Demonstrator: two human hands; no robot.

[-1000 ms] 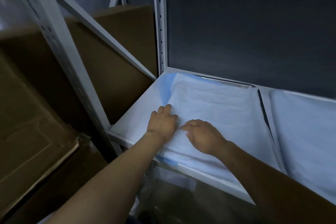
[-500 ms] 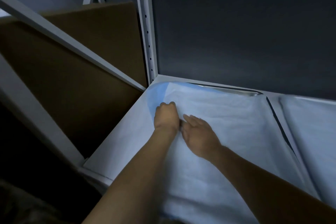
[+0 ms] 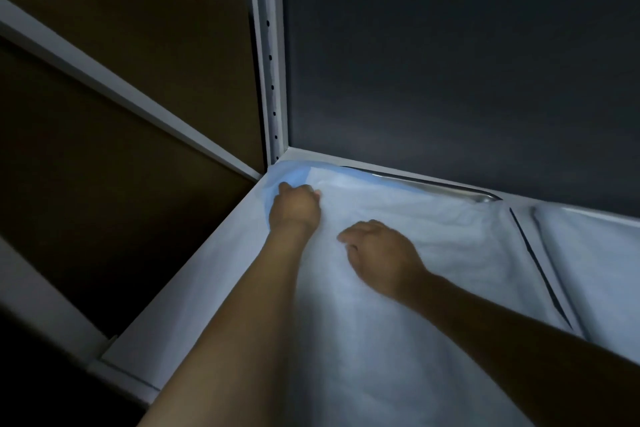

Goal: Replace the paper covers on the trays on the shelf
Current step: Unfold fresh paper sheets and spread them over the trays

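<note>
A white paper cover with a blue underside lies over the left metal tray on the shelf. Only the tray's far rim shows. My left hand is at the cover's far left corner, fingers curled down over the paper's edge and gripping it. Nearer to me and to the right, my right hand rests on the cover with its fingers loosely bent and their tips on the paper. A second tray at the right carries its own paper cover.
The white shelf board borders the tray on the left. A perforated upright post stands at the back corner against a dark back wall. Brown cardboard and a slanted brace lie to the left.
My left hand slid farther back along the cover to its far left corner. My right hand drew apart from it to the right, its fingers bending. The view moved closer to the shelf.
</note>
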